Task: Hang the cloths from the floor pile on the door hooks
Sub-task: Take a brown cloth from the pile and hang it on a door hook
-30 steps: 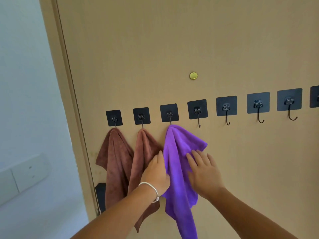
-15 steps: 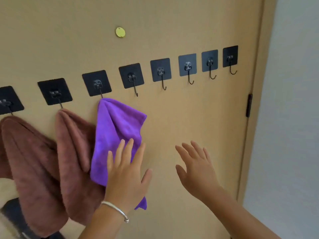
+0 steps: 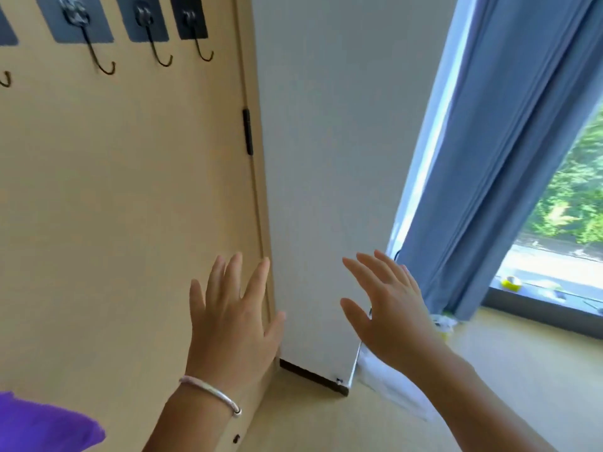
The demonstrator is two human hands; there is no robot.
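My left hand (image 3: 233, 316), with a silver bracelet at the wrist, is spread flat in front of the tan door (image 3: 124, 197) and holds nothing. My right hand (image 3: 390, 309) hovers beside it with straight fingers, empty, before the white wall. A corner of the purple cloth (image 3: 42, 425) shows at the bottom left, apart from both hands. Three bare black hooks (image 3: 153, 44) on dark square pads line the door's top. The floor pile is out of view.
A white wall (image 3: 326, 158) meets the door frame with a black hinge (image 3: 248, 132). Blue curtains (image 3: 489, 174) hang by a window at the right, with a yellow tape roll (image 3: 510, 282) on the sill. White plastic (image 3: 391, 383) lies on the tan floor.
The view has swung right, away from the hung cloths. My left hand has left the purple cloth, and both hands now float empty near the door's hinge edge.
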